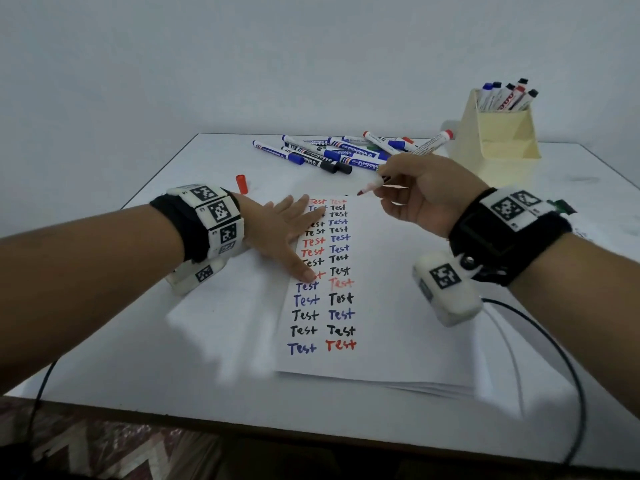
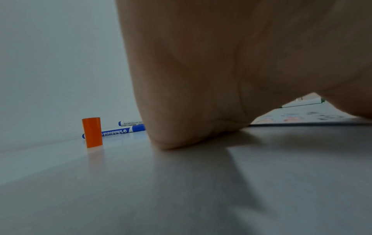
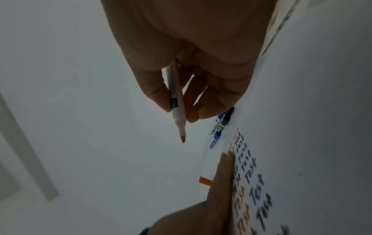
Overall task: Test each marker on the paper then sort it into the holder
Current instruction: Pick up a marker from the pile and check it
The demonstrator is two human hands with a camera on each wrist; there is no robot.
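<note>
A white paper (image 1: 398, 289) with two columns of "Test" in red, blue and black lies mid-table. My left hand (image 1: 280, 233) lies flat on its left part, fingers straight. My right hand (image 1: 415, 195) grips an uncapped red marker (image 1: 426, 147); its tip (image 1: 360, 192) hovers just above the paper's top edge. In the right wrist view the marker (image 3: 177, 103) sits between thumb and fingers, tip off the paper. Its red cap (image 1: 241, 183) stands upright on the table to the left, also seen as the cap (image 2: 91, 132). A cream holder (image 1: 498, 133) at the back right has several markers in it.
A pile of several capped blue, black and red markers (image 1: 332, 154) lies behind the paper, between the cap and the holder. A black cable (image 1: 554, 341) loops over the table's right front. The table's front edge (image 1: 242, 427) is near me.
</note>
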